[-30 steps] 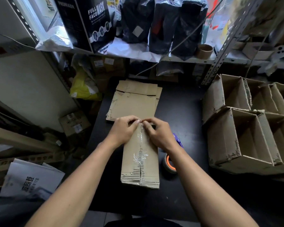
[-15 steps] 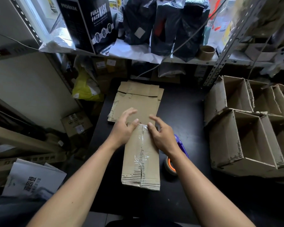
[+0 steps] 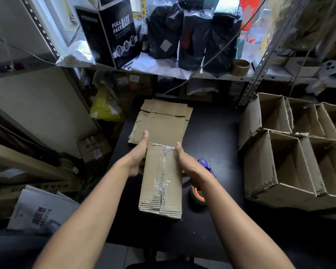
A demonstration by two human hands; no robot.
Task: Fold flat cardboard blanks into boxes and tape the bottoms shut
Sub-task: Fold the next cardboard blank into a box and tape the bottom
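Observation:
A folded cardboard box (image 3: 161, 183) stands on the black table (image 3: 213, 136) with its taped bottom facing up; clear tape runs along the centre seam and over the far edge. My left hand (image 3: 138, 158) grips the box's left side near the far corner, thumb stretched forward. On the right side, my right hand (image 3: 186, 164) holds the box with its thumb at the top edge. The fingers of both hands are hidden down the sides. A stack of flat cardboard blanks (image 3: 163, 123) lies just beyond the box.
A purple tape dispenser (image 3: 205, 164) and an orange-cored tape roll (image 3: 197, 194) lie right of the box, partly behind my right wrist. Several finished open boxes (image 3: 275, 171) are stacked on the right. A metal shelf (image 3: 260, 65) with black bags overhangs the back.
Both hands have left the tape at the far top edge and slid outward and down onto the two sides of the box. The box itself has stayed in place.

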